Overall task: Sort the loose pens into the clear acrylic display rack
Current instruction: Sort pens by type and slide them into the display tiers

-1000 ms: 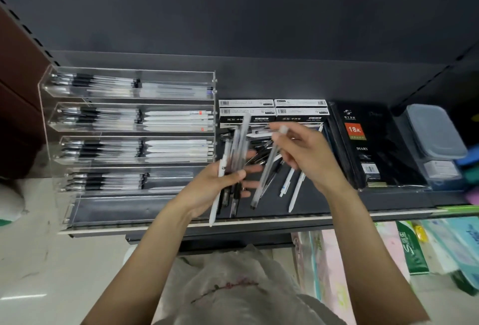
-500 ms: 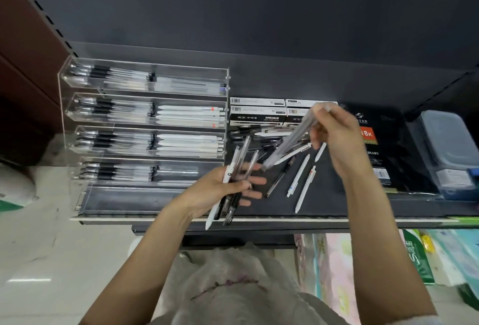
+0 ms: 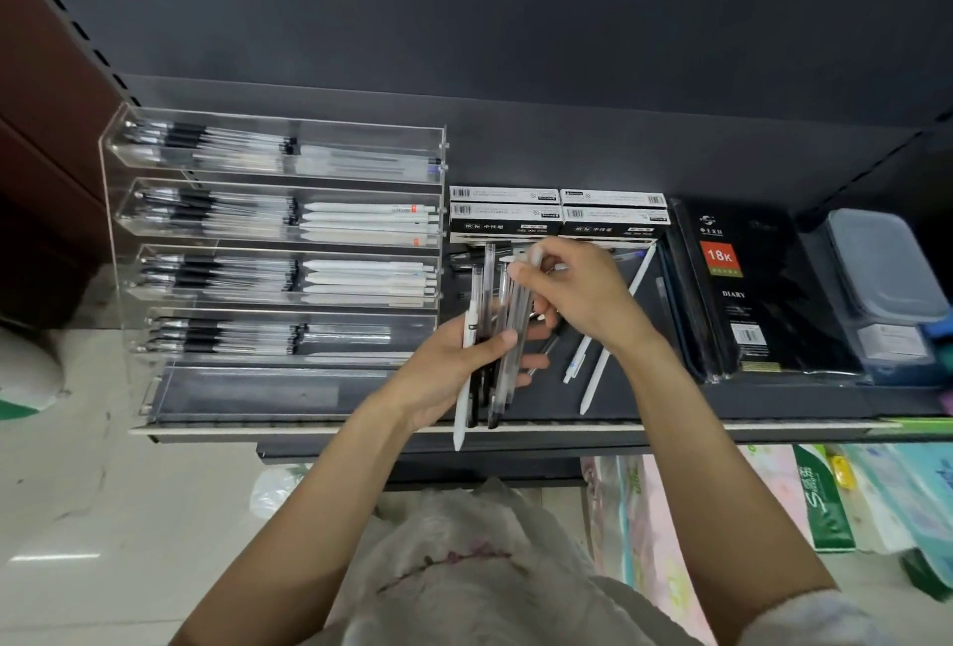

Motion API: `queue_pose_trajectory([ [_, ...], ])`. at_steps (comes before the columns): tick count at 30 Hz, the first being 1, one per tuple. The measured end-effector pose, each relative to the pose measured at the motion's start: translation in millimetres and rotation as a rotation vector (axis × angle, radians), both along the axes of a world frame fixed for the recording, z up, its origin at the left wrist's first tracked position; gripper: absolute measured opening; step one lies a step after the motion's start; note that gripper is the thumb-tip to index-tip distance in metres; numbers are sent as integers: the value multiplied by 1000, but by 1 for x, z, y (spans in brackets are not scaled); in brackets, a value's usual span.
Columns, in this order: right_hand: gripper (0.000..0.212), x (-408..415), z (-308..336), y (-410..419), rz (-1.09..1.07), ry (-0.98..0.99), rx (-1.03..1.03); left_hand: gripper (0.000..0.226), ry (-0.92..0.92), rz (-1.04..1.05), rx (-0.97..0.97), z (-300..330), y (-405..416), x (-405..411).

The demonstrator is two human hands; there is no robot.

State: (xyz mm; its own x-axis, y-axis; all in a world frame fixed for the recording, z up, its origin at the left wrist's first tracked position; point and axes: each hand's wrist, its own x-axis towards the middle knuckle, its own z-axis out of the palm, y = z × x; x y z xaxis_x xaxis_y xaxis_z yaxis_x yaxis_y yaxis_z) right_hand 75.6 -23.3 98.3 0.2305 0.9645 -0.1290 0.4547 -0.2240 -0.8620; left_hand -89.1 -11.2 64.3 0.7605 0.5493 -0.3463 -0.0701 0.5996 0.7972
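Several loose pens (image 3: 492,336) sit bunched in your left hand (image 3: 459,362), fingers wrapped around them, just right of the acrylic rack (image 3: 278,253); your right hand (image 3: 577,295) pinches one clear pen's top end.

"18K" and "DIARY" on black notebook (image 3: 742,284), "GEL INK PEN" on pen boxes (image 3: 503,225)

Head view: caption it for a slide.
Left hand holds a pen bundle; right hand adds another beside the acrylic rack.
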Motion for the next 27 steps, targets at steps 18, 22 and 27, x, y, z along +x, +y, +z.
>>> queue_pose_trajectory([
  [18,22,17,31,39,682,-47,-164,30,-32,-115,-83,-2,-5,-12],
  [22,23,9,38,42,804,-63,-240,33,-35,-176,-85,-5,-7,-11],
  [27,13,8,42,46,841,-107,-283,31,-21,-175,-76,-7,-10,-10],
])
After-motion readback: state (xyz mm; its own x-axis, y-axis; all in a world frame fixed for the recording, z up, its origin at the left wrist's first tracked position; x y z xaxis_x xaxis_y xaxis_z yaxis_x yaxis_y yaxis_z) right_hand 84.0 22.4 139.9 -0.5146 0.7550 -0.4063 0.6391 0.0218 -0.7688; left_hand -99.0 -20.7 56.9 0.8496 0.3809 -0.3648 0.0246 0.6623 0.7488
